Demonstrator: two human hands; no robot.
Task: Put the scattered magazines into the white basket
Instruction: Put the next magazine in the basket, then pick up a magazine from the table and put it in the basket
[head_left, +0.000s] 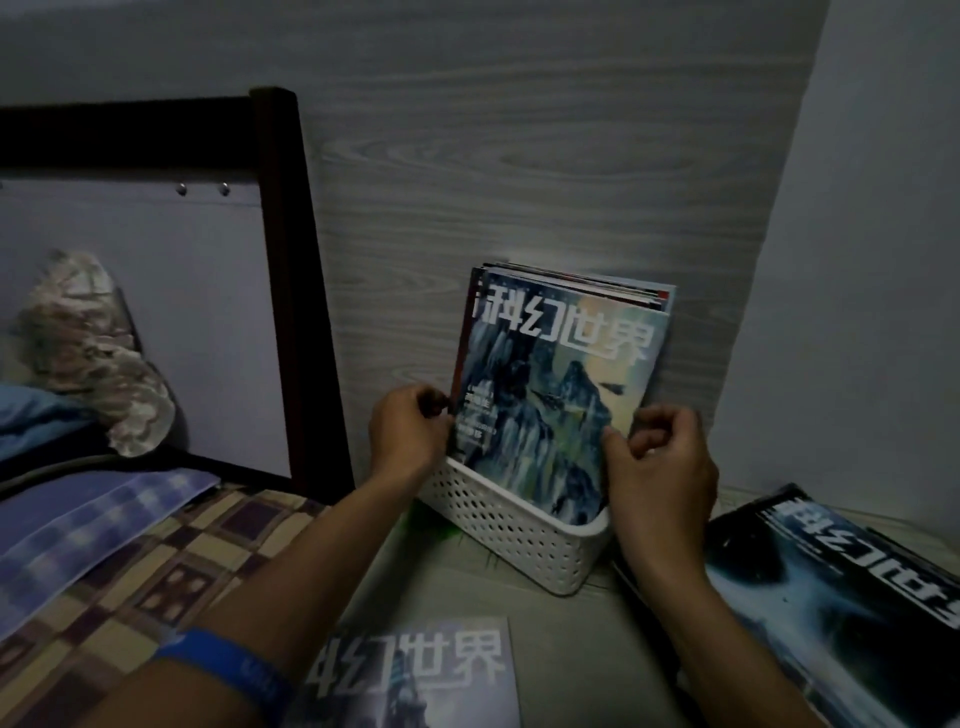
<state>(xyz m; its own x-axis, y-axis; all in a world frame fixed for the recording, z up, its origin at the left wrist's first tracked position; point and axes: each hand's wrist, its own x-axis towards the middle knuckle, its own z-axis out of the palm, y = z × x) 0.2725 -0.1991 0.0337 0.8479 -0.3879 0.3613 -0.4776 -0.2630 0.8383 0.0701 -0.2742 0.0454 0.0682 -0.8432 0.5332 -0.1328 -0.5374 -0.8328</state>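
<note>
A white perforated basket (519, 535) stands on the floor against a wood-grain wall. Several magazines stand upright inside it; the front one (556, 395) has a blue mountain cover. My left hand (408, 431) pinches this magazine's left edge, fingers curled round it. At its lower right edge my right hand (660, 473) has the thumb on the cover and the fingers curled behind. Another magazine (415, 675) lies flat on the floor in front of me. A small stack of dark-covered magazines (841, 592) lies on the floor at the right.
A bed with a dark wooden frame (283, 270) fills the left side, with a checked sheet (130, 587) and bunched cloth (88, 348). A plain wall (857, 260) closes the right corner behind the basket. My left wrist wears a blue band (228, 675).
</note>
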